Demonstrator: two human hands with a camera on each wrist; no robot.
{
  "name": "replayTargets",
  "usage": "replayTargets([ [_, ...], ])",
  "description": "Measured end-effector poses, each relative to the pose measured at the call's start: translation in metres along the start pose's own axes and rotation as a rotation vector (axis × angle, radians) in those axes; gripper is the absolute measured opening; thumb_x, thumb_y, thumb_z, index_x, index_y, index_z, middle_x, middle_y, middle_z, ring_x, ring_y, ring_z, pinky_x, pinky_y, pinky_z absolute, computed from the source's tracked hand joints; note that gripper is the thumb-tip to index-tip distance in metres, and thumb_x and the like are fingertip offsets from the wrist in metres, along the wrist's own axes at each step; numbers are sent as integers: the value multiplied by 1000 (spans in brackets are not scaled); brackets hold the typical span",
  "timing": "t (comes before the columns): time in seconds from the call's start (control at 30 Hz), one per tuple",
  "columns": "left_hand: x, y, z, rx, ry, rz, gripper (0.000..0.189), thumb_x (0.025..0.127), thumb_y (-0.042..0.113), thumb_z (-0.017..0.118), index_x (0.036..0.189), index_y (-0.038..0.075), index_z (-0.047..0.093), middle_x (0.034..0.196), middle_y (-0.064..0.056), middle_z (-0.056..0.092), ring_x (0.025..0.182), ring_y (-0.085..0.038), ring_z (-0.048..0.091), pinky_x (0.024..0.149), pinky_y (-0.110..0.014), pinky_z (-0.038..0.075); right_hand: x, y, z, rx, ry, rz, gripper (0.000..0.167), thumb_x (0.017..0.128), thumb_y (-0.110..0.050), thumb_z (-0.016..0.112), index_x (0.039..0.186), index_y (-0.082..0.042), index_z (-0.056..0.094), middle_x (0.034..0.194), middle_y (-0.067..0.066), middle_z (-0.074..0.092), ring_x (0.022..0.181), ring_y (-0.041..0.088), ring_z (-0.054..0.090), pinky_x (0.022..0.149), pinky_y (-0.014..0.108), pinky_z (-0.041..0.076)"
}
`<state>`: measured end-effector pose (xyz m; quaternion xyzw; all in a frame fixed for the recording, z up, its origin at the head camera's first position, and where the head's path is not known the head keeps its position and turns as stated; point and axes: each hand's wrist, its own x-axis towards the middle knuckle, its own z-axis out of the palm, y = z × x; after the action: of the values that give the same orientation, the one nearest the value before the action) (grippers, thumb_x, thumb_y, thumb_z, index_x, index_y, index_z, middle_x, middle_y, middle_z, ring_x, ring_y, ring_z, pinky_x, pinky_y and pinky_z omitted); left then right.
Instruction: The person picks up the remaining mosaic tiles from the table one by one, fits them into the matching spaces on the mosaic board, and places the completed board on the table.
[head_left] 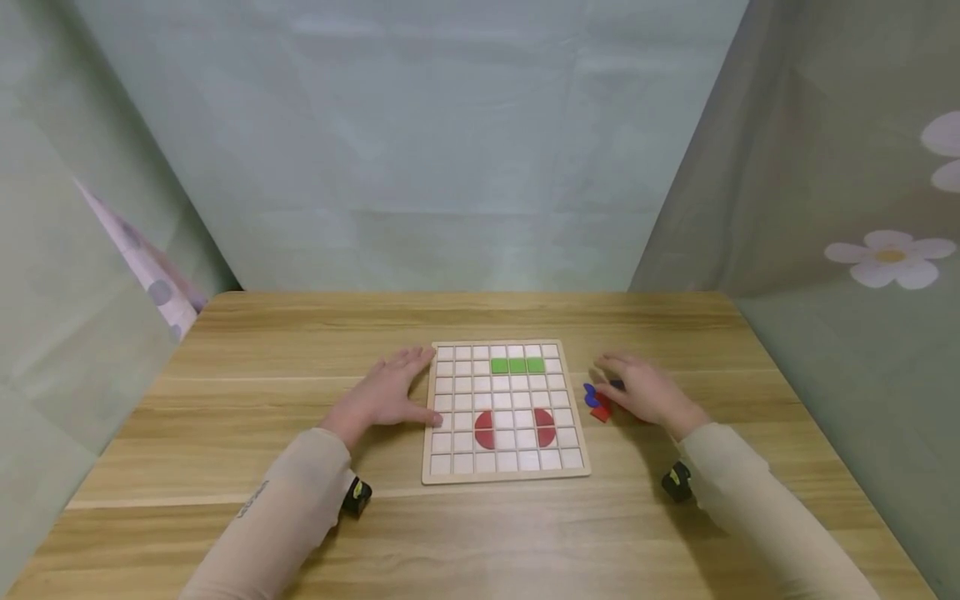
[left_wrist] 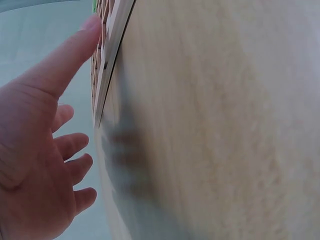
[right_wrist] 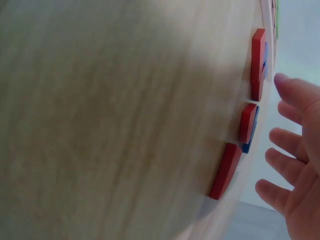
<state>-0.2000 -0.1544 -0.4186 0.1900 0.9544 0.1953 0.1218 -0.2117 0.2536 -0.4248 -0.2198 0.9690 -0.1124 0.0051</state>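
A square wooden grid board (head_left: 506,478) with white cells lies on the table. On it sit several green square tiles (head_left: 517,366) in a row near the top, and red rounded pieces (head_left: 483,419) in two pairs lower down. My left hand (head_left: 386,390) is spread at the board's left side, its thumb (left_wrist: 75,52) over the edge; contact is hard to tell. Beside the board's right edge, my right hand (head_left: 641,390) hovers over loose blue pieces (head_left: 591,400) and red pieces (head_left: 600,413). Its fingers are loosely bent, with nothing held, and partly hide the pieces.
The wood-grain table (head_left: 480,533) extends around the board on all sides. Pale green cloth (head_left: 450,167) hangs behind it and at both sides, with flowers (head_left: 890,257) on the right. A small black device (head_left: 677,482) is worn at each wrist.
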Motion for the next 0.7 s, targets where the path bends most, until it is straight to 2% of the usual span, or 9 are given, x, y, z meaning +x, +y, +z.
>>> replayTargets([
  [0.2, 3, 0, 3, -33, -51, 41, 107, 67, 54, 79, 150, 11, 27, 158, -18, 13, 144, -42, 8, 114, -62, 8, 1, -3, 2, 70, -3, -18, 35, 91, -23, 64, 121, -6, 63, 132, 18, 56, 124, 38, 50, 105, 54, 38],
  [0.4, 5, -1, 4, -57, -105, 17, 104, 67, 53, 78, 149, 11, 30, 158, -17, 12, 145, -42, 6, 115, -60, 8, 3, -4, 5, 137, -44, -1, 29, 90, -19, 64, 116, -7, 66, 132, 20, 55, 124, 40, 50, 105, 55, 37],
  [0.7, 8, -4, 5, -77, -121, 5, 105, 68, 54, 77, 150, 11, 27, 159, -16, 11, 145, -41, 5, 114, -61, 8, 5, -5, 6, 183, -71, 25, 27, 91, -20, 63, 114, -7, 68, 134, 21, 54, 127, 41, 47, 107, 56, 34],
])
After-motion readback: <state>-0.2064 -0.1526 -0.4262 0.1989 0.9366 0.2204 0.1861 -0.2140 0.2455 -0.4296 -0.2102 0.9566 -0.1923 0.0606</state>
